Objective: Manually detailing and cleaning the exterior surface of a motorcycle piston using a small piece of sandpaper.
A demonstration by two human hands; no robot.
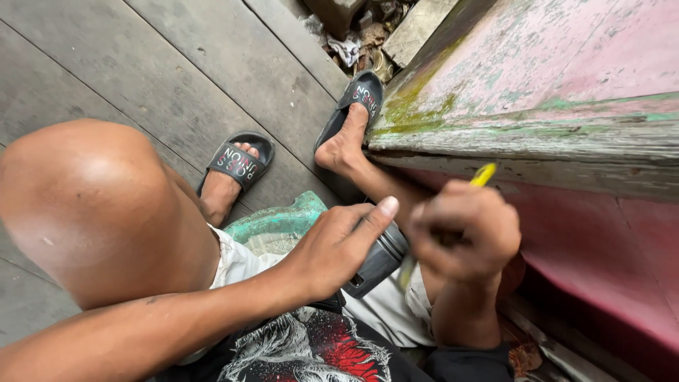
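— What's nearest the camera?

— A seated person's left hand, fingers wrapped tight around a dark grey ribbed metal cylinder with a slotted skirt, steadying it over the lap. It looks like an engine piston, held tilted toward the other hand.

— And the right hand?

— Blurred, fingers closed together on a thin yellow-handled tool, its tip apparently meeting the cylinder's far end. The grip reads as a working hold: one hand braces, the other picks or scrapes.

— What's underneath?

— Pale shorts and a black printed shirt, then a green patterned seat under the thighs. The raised left knee fills the frame's left side.

— Farther out?

— Both feet in black slide sandals rest on weathered grey wooden planks, one foot tucked against a worn pink-and-green painted timber hull, mossy along its edge. Beyond lie rubble and dry leaves at the deck's end.
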